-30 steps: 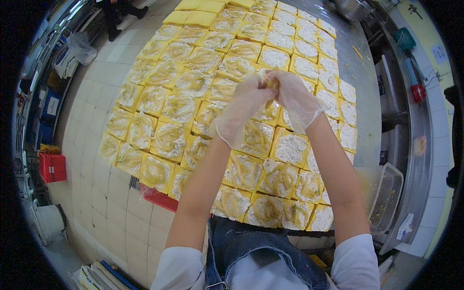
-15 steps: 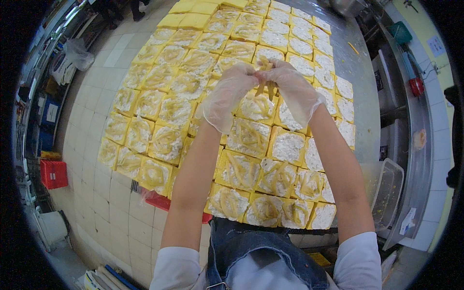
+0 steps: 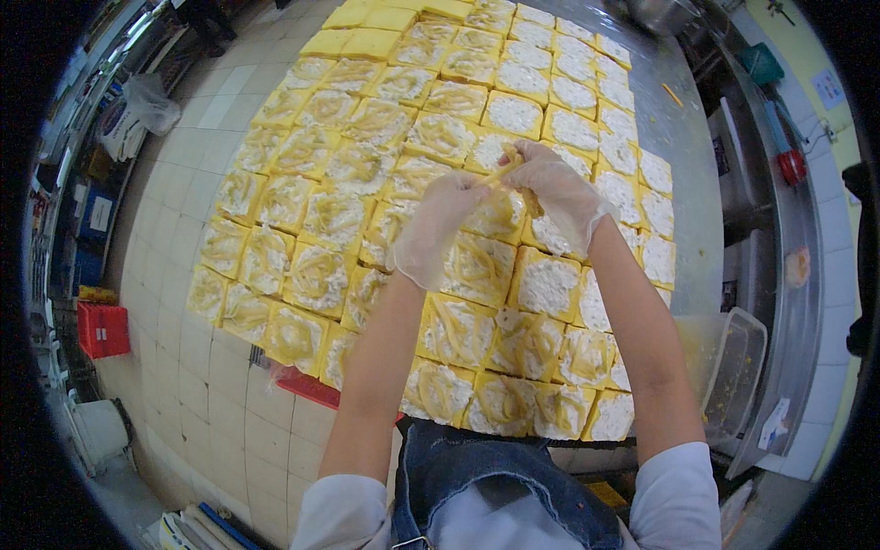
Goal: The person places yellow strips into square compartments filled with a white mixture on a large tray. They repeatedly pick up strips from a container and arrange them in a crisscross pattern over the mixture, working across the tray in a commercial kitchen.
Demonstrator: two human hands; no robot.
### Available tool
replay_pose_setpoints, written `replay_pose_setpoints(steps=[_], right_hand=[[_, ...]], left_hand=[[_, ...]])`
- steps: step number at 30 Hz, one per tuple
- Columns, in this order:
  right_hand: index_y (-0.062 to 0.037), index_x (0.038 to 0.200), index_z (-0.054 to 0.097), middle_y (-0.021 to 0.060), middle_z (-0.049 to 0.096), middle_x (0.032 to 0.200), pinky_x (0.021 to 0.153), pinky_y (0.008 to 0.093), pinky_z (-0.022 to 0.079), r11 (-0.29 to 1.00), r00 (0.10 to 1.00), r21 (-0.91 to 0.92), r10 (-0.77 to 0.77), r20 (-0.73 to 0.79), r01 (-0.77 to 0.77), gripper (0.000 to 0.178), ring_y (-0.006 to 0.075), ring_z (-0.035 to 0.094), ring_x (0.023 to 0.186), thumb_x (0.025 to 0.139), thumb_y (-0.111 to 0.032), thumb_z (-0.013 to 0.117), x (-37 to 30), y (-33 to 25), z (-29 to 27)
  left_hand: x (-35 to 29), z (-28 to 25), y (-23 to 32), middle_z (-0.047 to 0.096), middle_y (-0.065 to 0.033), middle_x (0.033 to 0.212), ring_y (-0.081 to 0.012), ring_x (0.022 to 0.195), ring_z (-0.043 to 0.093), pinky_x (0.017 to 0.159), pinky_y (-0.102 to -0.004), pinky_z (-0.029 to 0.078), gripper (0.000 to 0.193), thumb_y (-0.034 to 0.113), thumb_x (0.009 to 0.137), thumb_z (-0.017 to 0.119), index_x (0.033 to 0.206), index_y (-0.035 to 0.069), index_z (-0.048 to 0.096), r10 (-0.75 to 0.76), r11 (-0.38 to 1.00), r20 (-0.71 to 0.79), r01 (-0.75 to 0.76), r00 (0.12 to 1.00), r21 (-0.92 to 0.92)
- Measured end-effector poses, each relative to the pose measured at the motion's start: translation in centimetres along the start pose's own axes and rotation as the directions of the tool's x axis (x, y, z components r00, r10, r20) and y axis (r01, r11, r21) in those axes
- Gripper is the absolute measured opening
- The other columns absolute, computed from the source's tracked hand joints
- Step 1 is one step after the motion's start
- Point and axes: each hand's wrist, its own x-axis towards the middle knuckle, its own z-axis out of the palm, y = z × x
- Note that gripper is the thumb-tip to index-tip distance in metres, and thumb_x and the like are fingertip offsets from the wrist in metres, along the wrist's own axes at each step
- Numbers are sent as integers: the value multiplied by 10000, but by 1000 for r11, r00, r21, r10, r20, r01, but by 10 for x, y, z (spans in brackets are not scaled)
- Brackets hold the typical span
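Observation:
Rows of yellow sponge-cake squares (image 3: 546,281) cover the table, many spread with white, speckled cream. Several in the left and near rows also carry pale yellow strips (image 3: 456,330) on the cream. Over the middle rows, my right hand (image 3: 557,190), in a clear plastic glove, closes on a small bunch of pale yellow strips (image 3: 502,174). My left hand (image 3: 434,225), gloved likewise, pinches the strips' left end with its fingertips. Beneath the hands, a cream-topped square (image 3: 495,218) with strips on it is partly hidden.
Plain yellow cake squares (image 3: 367,43) lie at the far left corner. On the right is the bare metal tabletop (image 3: 692,183), with a clear plastic tub (image 3: 735,367) by its near end. A red crate (image 3: 103,330) stands on the tiled floor (image 3: 183,367) at left.
Both hands have come nearer to me, the left one more. Their fingertips have parted slightly, and strips that hung below them now stretch between them.

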Motion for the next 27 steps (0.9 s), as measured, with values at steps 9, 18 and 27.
replay_pose_setpoints(steps=[9, 18, 27], right_hand=[[-24, 944, 537, 70, 549, 821, 606, 307, 407, 806, 963, -577, 32, 266, 133, 265, 153, 503, 744, 691, -79, 597, 42, 15, -14], [-21, 995, 543, 161, 604, 961, 738, 347, 440, 576, 970, -783, -89, 227, 236, 295, 267, 559, 869, 706, -54, 595, 54, 23, -11], [-63, 1071, 520, 163, 589, 1026, 791, 366, 451, 567, 950, -762, -216, 228, 312, 380, 324, 550, 980, 697, -21, 571, 54, 44, -14]], left_hand=[[-30, 33, -16, 609, -123, 855, -248, 824, 586, 722, -337, 452, 264, 140, 797, 592, 1016, -4, 565, 214, 968, -405, -138, 889, 210], [-34, 33, -24, 560, -166, 786, -348, 805, 538, 681, -421, 435, 69, 86, 791, 522, 833, 31, 522, 488, 854, -359, -351, 796, 383], [-33, 34, -20, 551, -180, 761, -342, 758, 542, 656, -402, 427, 114, 121, 783, 557, 806, 15, 520, 392, 890, -310, -272, 866, 365]])
